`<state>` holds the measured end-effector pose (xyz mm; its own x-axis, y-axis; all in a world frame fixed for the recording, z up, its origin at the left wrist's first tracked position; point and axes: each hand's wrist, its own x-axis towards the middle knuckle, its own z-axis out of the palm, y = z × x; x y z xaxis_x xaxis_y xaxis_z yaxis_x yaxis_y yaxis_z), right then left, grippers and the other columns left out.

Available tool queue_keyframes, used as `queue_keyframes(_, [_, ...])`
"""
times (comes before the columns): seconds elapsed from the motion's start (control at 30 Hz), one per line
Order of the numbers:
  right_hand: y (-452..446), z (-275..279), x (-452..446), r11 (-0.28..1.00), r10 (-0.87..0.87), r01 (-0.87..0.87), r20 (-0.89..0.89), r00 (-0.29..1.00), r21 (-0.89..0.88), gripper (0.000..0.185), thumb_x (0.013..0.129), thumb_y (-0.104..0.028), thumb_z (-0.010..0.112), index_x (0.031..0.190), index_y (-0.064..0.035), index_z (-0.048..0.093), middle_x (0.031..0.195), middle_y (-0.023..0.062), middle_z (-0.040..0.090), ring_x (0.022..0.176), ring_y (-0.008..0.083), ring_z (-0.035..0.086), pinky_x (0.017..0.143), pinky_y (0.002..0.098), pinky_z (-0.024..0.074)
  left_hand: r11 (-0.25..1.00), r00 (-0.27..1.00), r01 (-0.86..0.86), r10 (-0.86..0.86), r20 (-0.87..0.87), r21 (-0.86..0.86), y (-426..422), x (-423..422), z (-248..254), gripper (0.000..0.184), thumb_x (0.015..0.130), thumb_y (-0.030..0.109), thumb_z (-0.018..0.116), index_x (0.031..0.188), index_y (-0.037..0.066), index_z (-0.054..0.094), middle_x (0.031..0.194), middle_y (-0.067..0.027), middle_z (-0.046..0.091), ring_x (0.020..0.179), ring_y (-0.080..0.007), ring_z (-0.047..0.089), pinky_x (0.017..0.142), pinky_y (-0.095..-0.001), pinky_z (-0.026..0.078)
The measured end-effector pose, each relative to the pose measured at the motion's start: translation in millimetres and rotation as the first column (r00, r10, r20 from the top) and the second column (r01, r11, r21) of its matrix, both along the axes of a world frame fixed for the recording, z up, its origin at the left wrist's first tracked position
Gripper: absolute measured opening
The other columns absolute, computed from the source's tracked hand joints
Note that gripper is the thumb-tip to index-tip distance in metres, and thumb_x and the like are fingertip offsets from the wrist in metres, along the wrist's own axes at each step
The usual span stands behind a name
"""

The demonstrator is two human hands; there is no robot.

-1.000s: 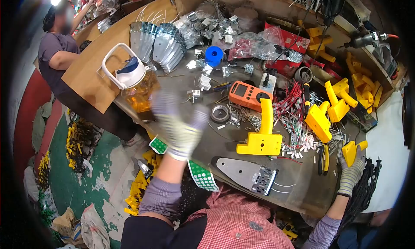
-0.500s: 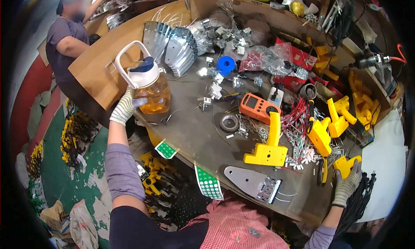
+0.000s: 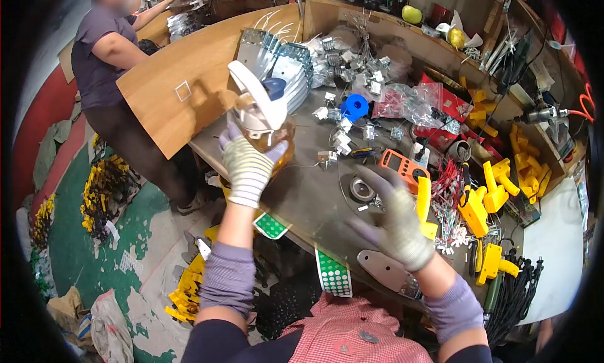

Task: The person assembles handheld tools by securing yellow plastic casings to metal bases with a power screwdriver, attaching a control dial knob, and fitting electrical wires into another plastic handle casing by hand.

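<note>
My left hand, in a striped glove, grips the near side of a clear water jug with amber liquid, a white lid and handle and a blue cap. The jug is slightly blurred, and my hand hides part of it. My right hand, gloved too, is in the air over the table with fingers spread, smeared by motion and holding nothing. Below it lies a grey metal plate, partly covered by my wrist. A yellow plastic housing shows just behind my right hand. Another yellow housing rests at the table's right.
An orange multimeter, a blue tape roll and a dark ring-shaped roll lie mid-table. Stacked metal plates stand behind the jug. Black cables lie at right. A co-worker stands at far left.
My right hand has let go of the yellow housing at the right and come left over the table. My left hand has closed more around the jug, whose handle has swung. The view has shifted.
</note>
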<state>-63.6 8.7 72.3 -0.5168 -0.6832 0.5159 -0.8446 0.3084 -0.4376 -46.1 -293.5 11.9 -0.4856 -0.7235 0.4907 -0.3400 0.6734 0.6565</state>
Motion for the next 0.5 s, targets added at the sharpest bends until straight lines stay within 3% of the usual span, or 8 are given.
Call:
queue_keyframes(0.1, [-81,-23,-21,0.999,0.029,-0.028,0.040,0.999,-0.039,0.097,0.075,-0.030,0.087,0.150,0.0029,0.036,0.141,0.0286,0.051,0.132,0.0434,0.050,0.110,0.0477,0.0431,0.991,0.987,-0.131,0.129,0.094,0.013,26,10,-2,0.138,0.050,0.038,0.099,0.157,0.000,0.021,0.140,-0.0296,0.044,0.125,-0.0444,0.050,0.109,-0.0497,0.043])
queue_keyframes(0.17, [-122,-20,-29,0.998,0.047,-0.036,0.275,0.960,-0.045,0.108,0.074,-0.035,0.088,0.153,0.0074,0.028,0.145,0.0312,0.048,0.139,0.0427,0.045,0.114,0.0457,0.0402,0.999,0.999,-0.054,0.054,0.003,-0.001,32,24,-14,0.134,0.054,0.042,0.097,0.158,0.002,0.023,0.139,-0.0298,0.044,0.126,-0.0464,0.049,0.108,-0.0518,0.043])
queue_keyframes(0.2, [-138,-21,-37,0.973,0.173,-0.099,0.379,0.909,-0.208,0.118,0.070,-0.038,0.091,0.156,0.0064,0.023,0.143,0.0300,0.049,0.139,0.0423,0.045,0.115,0.0453,0.0396,0.998,0.999,-0.034,0.035,0.028,-0.048,33,35,-16,0.130,0.056,0.042,0.097,0.157,0.002,0.026,0.137,-0.0289,0.045,0.125,-0.0450,0.050,0.106,-0.0513,0.043])
queue_keyframes(0.3, [-170,-9,-40,0.751,0.393,-0.154,0.248,0.885,-0.642,0.119,0.069,-0.036,0.092,0.156,0.0064,0.024,0.143,0.0286,0.048,0.139,0.0418,0.044,0.114,0.0467,0.0405,0.991,0.995,0.095,-0.097,-0.015,-0.089,15,51,-22,0.116,0.062,0.038,0.094,0.153,-0.001,0.033,0.133,-0.0267,0.048,0.120,-0.0418,0.052,0.102,-0.0500,0.045])
queue_keyframes(0.33, [-174,5,-50,0.807,0.216,-0.171,0.012,0.976,-0.565,0.114,0.069,-0.034,0.092,0.154,0.0064,0.027,0.144,0.0275,0.047,0.139,0.0394,0.044,0.112,0.0468,0.0424,0.985,0.987,0.149,-0.154,-0.048,-0.087,6,54,-24,0.111,0.065,0.037,0.093,0.152,-0.001,0.035,0.132,-0.0260,0.049,0.119,-0.0409,0.053,0.101,-0.0496,0.045])
queue_keyframes(0.43, [-197,34,-76,0.868,-0.013,0.034,0.046,0.999,-0.495,0.096,0.079,-0.033,0.084,0.152,0.0040,0.033,0.140,0.0269,0.052,0.133,0.0374,0.051,0.108,0.0428,0.0452,0.944,0.915,0.318,-0.329,-0.232,-0.087,-17,49,-38,0.096,0.074,0.031,0.089,0.148,-0.003,0.039,0.131,-0.0248,0.050,0.119,-0.0399,0.053,0.101,-0.0486,0.045])
queue_keyframes(0.47, [-205,33,-94,0.870,0.018,0.110,0.255,0.967,-0.480,0.093,0.082,-0.035,0.082,0.151,0.0040,0.034,0.138,0.0274,0.054,0.130,0.0368,0.054,0.109,0.0422,0.0449,0.928,0.895,0.325,-0.364,-0.260,-0.179,-24,45,-44,0.089,0.080,0.029,0.086,0.148,-0.003,0.038,0.134,-0.0246,0.050,0.123,-0.0388,0.052,0.105,-0.0480,0.044])
queue_keyframes(0.5, [-212,23,-114,0.874,0.048,0.179,0.448,0.893,-0.451,0.090,0.084,-0.037,0.079,0.151,0.0039,0.035,0.137,0.0279,0.057,0.127,0.0361,0.057,0.109,0.0416,0.0445,0.921,0.873,0.359,-0.388,-0.295,-0.149,-33,40,-50,0.089,0.081,0.030,0.085,0.149,-0.002,0.038,0.136,-0.0244,0.050,0.125,-0.0380,0.051,0.106,-0.0478,0.043])
